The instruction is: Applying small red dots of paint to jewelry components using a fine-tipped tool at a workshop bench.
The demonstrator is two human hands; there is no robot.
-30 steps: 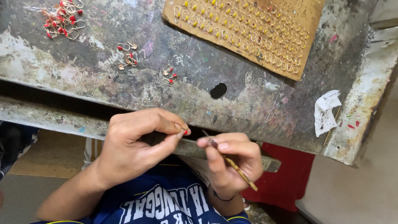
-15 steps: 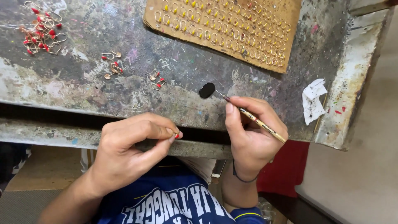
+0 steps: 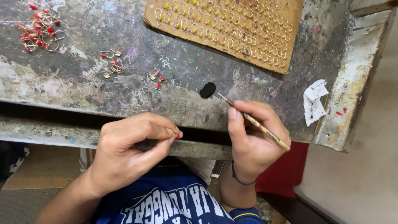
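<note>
Head view: brush at the paint blob, hook pinched ready

Big worn workbench first, paint-stained. Cardboard sheet up top carries rows of yellow-tipped hooks, prob. parked to dry. Loose red-tipped hooks lie far left. Right hand grips a thin brush pencil-style, tip just beside the black paint blob. Left hand at the bench's near edge, thumb & forefinger clenched on a tiny hook w/ red tip.

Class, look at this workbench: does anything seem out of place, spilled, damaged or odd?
The bench top is worn and paint-stained. A crumpled white paper scrap lies by its right edge. Loose red-tipped hooks sit scattered, while those on the cardboard stand in neat rows.
</note>
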